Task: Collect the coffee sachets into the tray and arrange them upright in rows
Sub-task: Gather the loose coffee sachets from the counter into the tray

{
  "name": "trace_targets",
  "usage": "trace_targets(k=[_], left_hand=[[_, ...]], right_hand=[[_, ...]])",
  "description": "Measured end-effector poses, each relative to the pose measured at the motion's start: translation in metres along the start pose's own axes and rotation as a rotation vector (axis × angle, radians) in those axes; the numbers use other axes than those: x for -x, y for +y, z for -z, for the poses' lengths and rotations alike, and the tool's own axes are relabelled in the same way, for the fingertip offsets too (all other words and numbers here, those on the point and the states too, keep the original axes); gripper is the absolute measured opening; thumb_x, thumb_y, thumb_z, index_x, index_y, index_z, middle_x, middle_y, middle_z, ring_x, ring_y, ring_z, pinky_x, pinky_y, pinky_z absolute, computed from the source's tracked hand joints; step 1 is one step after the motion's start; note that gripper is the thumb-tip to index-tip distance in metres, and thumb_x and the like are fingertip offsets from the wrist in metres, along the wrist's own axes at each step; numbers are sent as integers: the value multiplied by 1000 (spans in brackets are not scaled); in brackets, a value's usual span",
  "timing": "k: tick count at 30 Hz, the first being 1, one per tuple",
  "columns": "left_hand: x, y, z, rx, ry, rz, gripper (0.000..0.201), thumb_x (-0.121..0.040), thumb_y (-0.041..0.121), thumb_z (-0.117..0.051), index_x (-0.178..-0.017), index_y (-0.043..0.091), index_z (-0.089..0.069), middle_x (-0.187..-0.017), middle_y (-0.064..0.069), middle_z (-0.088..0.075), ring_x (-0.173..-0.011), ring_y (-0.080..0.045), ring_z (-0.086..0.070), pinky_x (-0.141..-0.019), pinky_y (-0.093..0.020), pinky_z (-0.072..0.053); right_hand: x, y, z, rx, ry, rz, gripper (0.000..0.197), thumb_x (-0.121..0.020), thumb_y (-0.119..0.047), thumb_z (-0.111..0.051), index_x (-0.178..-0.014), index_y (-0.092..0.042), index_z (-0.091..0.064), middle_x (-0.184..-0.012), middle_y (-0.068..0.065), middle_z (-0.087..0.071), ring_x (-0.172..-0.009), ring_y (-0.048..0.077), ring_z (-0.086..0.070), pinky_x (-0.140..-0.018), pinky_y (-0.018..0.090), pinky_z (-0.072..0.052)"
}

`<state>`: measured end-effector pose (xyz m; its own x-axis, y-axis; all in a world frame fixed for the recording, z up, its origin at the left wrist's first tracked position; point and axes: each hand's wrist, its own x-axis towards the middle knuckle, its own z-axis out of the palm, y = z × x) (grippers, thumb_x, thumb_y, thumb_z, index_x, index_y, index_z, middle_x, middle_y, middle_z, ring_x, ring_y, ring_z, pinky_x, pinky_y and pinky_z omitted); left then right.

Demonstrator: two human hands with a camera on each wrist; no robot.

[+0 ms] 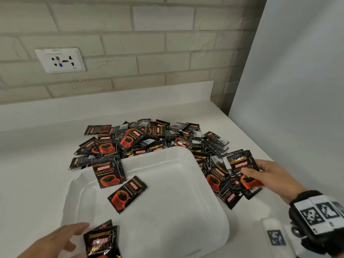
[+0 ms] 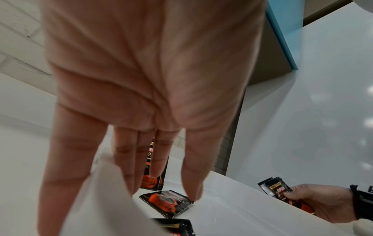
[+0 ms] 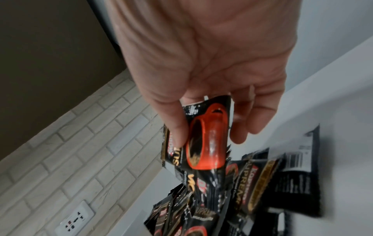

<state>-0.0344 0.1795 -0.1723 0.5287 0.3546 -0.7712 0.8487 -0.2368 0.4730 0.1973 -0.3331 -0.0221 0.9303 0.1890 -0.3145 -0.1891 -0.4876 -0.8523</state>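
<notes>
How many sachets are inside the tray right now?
At least 3: one upright against the tray's far-left wall, one lying flat mid-tray, one at the near-left corner by the left hand. More may stand hidden behind the first and third.

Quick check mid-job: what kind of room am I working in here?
Probably a kitchen or pantry counter: a white worktop with a raised back edge, a pale brick-pattern wall and a multi-socket wall outlet just above the counter.

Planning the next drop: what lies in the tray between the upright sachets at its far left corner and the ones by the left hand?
One flat sachet on bare tray floor, per head view.
</notes>
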Motion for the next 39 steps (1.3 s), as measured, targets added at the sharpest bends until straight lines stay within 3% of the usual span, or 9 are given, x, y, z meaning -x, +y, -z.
trace_targets(k=[1, 4, 7, 17, 21, 24, 28, 37, 39], left_hand=[[11, 8, -3, 54, -3, -12, 74, -34, 87, -62, -91, 40, -69, -113, -33, -50, -105, -39, -55, -87, -50, -43], [92, 89, -49, 195, 138, 6, 28, -88, 35, -58, -91, 8, -63, -101, -16, -53, -93, -40, -51, -94, -41, -33], [96, 103, -57, 156, 92, 9, 16, -95, 13, -47, -88, 3, -58, -111, -20, -48, -94, -39, -45, -101, -42, -28], [113, 113, -61, 137, 130, -144, 30, -90, 7, -55, -114, -10, -56, -128, -26, -46, -124, -39, -37, -108, -41, -20], [130, 89, -61, -89, 192, -402, 14, -84, 7, -65, -83, 19, -72, -102, -8, -65, -110, -27, -50, -99, -24, -38], [141, 96, -48, -173, 308, -568, 33, -66, 48, -75, -89, 65, -60, -88, 27, -69, -90, 6, -64, -73, -5, -47], [177, 136, -52, -204, 340, -727, 58, -49, 93, -46, -99, 65, -56, -92, 33, -67, -84, 13, -62, -75, -7, -47], [187, 225, -105, 108, 149, -1001, 40, -75, 19, -71, -102, 46, -62, -106, 25, -61, -94, 4, -59, -77, -12, -49], [184, 238, -115, 134, 115, -994, 46, -72, 30, -70, -113, 40, -52, -107, 22, -61, -97, 6, -57, -79, -14, -49]], right_hand=[[-3, 1, 2, 8, 0, -6, 6, -87, -10, -60, -87, -11, -66, -79, 7, -72, -59, 12, -67, -56, 19, -52], [-13, 4, 7, 81, 3, -29, 7, -88, -14, -60, -82, -11, -64, -79, 6, -70, -65, 13, -65, -58, 19, -47], [-20, 6, 5, 160, -53, -68, 10, -87, -19, -61, -87, -9, -63, -78, 4, -69, -62, 11, -64, -51, 14, -46], [-32, 4, -10, 258, -31, 13, 13, -84, -17, -66, -76, -18, -56, -69, -2, -64, -49, 3, -60, -48, 13, -44], [-31, -1, 0, 225, -13, 29, 13, -82, -18, -69, -74, -14, -58, -69, 1, -67, -57, 11, -63, -58, 22, -48], [-26, -10, 10, 150, 21, 62, 12, -80, -17, -69, -75, -10, -61, -67, 3, -68, -53, 8, -63, -51, 14, -46], [-21, -28, 15, -46, 106, 138, 17, -78, -17, -69, -87, -5, -62, -76, 10, -71, -62, 19, -67, -58, 25, -50], [-4, -88, -21, -391, 36, 305, 10, -80, -10, -63, -87, -4, -61, -69, 2, -67, -52, 6, -64, -49, 18, -50], [0, -97, -33, -496, -9, 285, 7, -80, -8, -63, -86, -5, -61, -67, 2, -66, -54, 9, -62, -55, 24, -52]])
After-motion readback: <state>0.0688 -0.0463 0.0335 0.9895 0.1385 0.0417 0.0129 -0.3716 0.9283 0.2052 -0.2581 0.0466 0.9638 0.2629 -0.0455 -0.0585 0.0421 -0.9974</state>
